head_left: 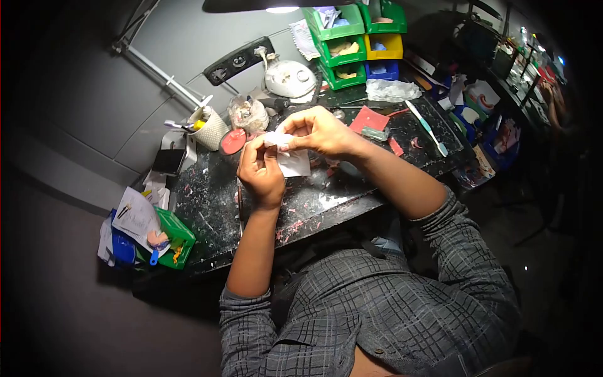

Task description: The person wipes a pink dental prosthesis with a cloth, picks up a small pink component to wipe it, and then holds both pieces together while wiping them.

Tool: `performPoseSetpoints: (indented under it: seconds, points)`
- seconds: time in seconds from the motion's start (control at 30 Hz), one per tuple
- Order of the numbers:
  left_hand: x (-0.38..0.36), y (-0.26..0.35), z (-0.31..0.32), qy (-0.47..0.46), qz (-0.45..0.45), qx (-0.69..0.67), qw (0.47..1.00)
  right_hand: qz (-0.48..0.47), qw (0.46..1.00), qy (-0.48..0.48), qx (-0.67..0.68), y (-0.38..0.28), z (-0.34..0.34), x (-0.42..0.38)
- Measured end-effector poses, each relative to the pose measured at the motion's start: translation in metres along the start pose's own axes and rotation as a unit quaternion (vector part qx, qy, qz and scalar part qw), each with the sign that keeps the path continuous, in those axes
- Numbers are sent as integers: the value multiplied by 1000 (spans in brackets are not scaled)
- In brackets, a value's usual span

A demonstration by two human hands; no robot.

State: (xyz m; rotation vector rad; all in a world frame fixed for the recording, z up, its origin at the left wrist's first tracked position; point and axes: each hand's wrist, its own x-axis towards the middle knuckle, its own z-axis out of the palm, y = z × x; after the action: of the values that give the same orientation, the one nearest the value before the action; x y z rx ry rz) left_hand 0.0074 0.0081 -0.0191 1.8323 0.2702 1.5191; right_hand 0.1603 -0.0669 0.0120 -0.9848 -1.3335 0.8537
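Note:
Above the black workbench (207, 217), both my hands grip a white tissue (295, 164), which hangs down between them. My left hand (260, 177) pinches its left side with thumb and fingers. From the right, my right hand (323, 132) closes its bent fingers on the upper part. A small pinkish spot shows at the fingertips, too small to name; whether something lies inside the tissue is hidden. Just left of my hands is a round red piece (233, 141), and behind them stands a cloudy jar (248, 114).
Stacked green, yellow and blue bins (342, 50) stand at the back. A toothbrush (427, 129) and a red wax sheet (369, 119) lie on the right. At left are a white cup of tools (210, 130) and a green bin (179, 239) with papers. Reddish scraps litter the bench.

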Motion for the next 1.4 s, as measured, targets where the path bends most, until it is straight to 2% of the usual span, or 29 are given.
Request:
performPoseSetpoints:
  seconds: [0.07, 0.1, 0.13, 0.2, 0.3, 0.47, 0.57, 0.63, 0.77, 0.9, 0.93, 0.97, 1.03, 1.07, 1.1, 1.17, 1.2, 1.23, 1.3, 1.4]
  points:
    - [3, 2, 5, 13, 9, -25, 1000, -18, 1000, 8, 18, 1, -3, 0]
    - [2, 0, 6, 18, -34, -75, 996, -27, 999, 8, 17, 1, -5, 0]
    - [2, -7, 3, -15, -37, -78, 996, -27, 999, 11, 14, 1, -8, 0]
    - [0, -4, 2, -46, -14, -38, 998, 15, 999, -38, 14, 0, -10, -1]
    - [-1, 0, 0, -72, -34, -69, 994, 42, 996, -73, 15, -7, -15, -4]
    - [0, 1, -1, -105, -38, -99, 989, 79, 992, -76, 65, -11, -15, -6]
    - [2, 2, 0, -104, -65, -151, 981, 86, 993, -56, 54, -18, -14, -7]
    - [5, 5, -2, -128, -154, -219, 955, 127, 990, -22, 49, -24, -16, -8]
    - [5, -6, -4, -94, -149, -208, 962, 60, 998, -4, 18, -9, -25, -4]
    - [10, 3, -5, -62, -173, -198, 963, 72, 993, 75, -58, -18, -31, -4]
    - [10, -3, -7, -64, -163, -198, 964, 52, 991, 111, -45, -16, -30, -3]
    - [10, -4, -8, -61, -162, -196, 965, 52, 992, 108, -45, -15, -28, -2]
    - [8, -4, -8, -69, -183, -188, 962, -91, 951, 204, -212, -15, -25, -1]
    - [8, -4, -8, -64, -191, -175, 964, -109, 942, 228, -220, -16, -22, -1]
    - [8, -6, -8, -62, -191, -174, 964, -109, 943, 225, -220, -19, -22, -3]
    - [8, -9, -8, -36, -204, -181, 962, -153, 945, 127, -260, -26, -23, -10]
    - [8, -8, -9, -33, -204, -180, 962, -123, 956, 87, -250, -30, -20, -13]
    - [8, -7, -9, -34, -200, -175, 964, -138, 943, 62, -296, -29, -18, -11]
    - [8, -5, -10, -33, -196, -168, 965, -166, 922, 72, -343, -35, -5, -11]
    - [10, 0, -7, -33, -227, -194, 954, -145, 934, 42, -325, -24, -12, -8]
